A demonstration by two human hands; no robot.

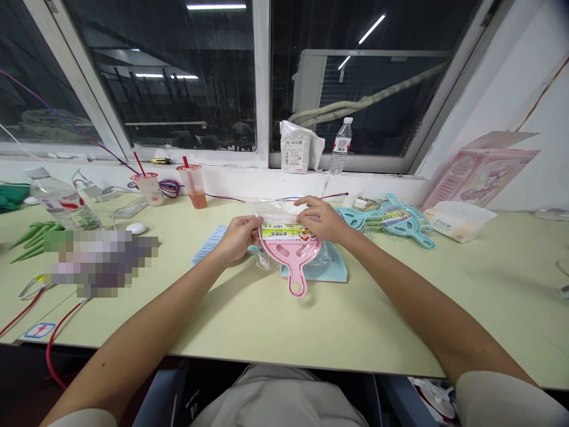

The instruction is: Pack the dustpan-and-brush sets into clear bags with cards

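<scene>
A pink dustpan set (pixel 296 255) in a clear plastic bag with a yellow-and-white label hangs between my hands, its handle pointing toward me. My left hand (pixel 240 237) pinches the bag's upper left edge with thumb and forefinger. On the other side, my right hand (pixel 320 218) holds the upper right part of the bag, its fingers bent over the plastic. Behind and below the pink set lies a light blue dustpan (pixel 331 267), partly hidden. A blue brush (pixel 210 243) rests on the table left of my left hand.
Wrapped teal dustpan sets (pixel 402 220) lie at the right, beside a tissue pack (pixel 462 220) and a pink box (pixel 482 172). Two drink cups (pixel 192 187) and a large bottle (pixel 64 201) stand at the left. A small bottle (pixel 341 147) is on the windowsill.
</scene>
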